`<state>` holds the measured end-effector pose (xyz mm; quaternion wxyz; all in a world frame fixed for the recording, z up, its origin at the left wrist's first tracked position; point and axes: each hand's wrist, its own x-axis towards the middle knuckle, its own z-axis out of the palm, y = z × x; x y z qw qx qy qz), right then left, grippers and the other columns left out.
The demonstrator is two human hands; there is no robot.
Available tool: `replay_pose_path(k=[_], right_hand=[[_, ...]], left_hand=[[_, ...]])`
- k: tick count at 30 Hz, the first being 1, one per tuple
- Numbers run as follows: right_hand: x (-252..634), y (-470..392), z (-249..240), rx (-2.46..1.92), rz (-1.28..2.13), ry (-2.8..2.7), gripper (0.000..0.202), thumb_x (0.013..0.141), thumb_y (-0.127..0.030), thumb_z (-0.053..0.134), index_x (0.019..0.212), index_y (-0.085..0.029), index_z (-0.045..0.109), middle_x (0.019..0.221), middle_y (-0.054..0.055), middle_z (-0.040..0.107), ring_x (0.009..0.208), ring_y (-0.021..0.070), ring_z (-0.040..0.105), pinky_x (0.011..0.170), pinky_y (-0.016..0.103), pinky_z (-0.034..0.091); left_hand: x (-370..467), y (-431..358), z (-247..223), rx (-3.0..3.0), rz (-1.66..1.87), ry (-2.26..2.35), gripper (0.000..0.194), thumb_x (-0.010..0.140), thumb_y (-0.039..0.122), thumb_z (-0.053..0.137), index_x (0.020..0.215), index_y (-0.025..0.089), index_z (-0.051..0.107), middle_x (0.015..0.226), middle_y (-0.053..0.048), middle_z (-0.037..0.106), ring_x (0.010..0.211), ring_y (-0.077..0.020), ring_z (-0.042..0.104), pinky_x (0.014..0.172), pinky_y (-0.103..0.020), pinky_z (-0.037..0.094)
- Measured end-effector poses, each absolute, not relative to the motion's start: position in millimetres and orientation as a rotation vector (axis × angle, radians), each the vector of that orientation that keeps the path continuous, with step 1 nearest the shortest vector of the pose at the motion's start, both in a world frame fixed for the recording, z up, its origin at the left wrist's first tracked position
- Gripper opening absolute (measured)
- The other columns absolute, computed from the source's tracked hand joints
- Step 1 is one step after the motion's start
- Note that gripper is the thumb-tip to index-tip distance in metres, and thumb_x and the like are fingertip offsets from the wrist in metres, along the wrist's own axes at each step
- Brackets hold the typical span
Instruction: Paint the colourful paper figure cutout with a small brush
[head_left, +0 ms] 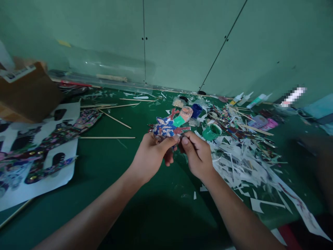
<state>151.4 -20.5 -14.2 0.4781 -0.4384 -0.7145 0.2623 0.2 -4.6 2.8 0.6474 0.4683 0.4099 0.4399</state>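
A painted paper cutout in blue, red and peach is held up over the green table, near the middle of the view. My left hand grips its lower left edge, thumb on top. At its lower right edge, the thumb and fingers of my right hand are pinched together; what lies between them is too small to tell. Just behind the cutout stand a jar smeared with peach and green paint and a dark blue jar. An open green paint jar is right beside my right hand.
White paper scraps spread over the right side. Glue bottles lie by the green wall. Thin wooden sticks are on the left, near a printed sheet and a cardboard box. A blurred dark shape shows at the right edge.
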Motion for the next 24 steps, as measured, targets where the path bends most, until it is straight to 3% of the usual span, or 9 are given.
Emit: replay_pose_path(k=[12, 24], right_hand=[[149.3, -20.1, -18.5, -1.089, 0.603, -1.767, 0.024, 0.099, -0.029, 0.041, 0.080, -0.020, 0.053, 0.060, -0.003, 0.048, 0.053, 0.0091, 0.047, 0.052, 0.023, 0.036], [147.1, -20.8, -16.8, -1.081, 0.522, -1.827, 0.022, 0.098, -0.025, 0.040, 0.077, -0.020, 0.048, 0.060, -0.004, 0.047, 0.051, 0.0090, 0.045, 0.050, 0.023, 0.033]], left_hand=[[-0.7, -5.1, 2.3, 1.055, 0.999, 0.913, 0.033, 0.080, 0.032, 0.064, 0.052, 0.016, 0.055, 0.049, 0.001, 0.054, 0.038, -0.0087, 0.048, 0.036, -0.022, 0.038], [0.2, -3.8, 3.8, 1.020, 1.012, 0.926, 0.021, 0.073, 0.027, 0.066, 0.057, 0.016, 0.059, 0.048, 0.002, 0.053, 0.037, -0.0089, 0.046, 0.037, -0.023, 0.034]])
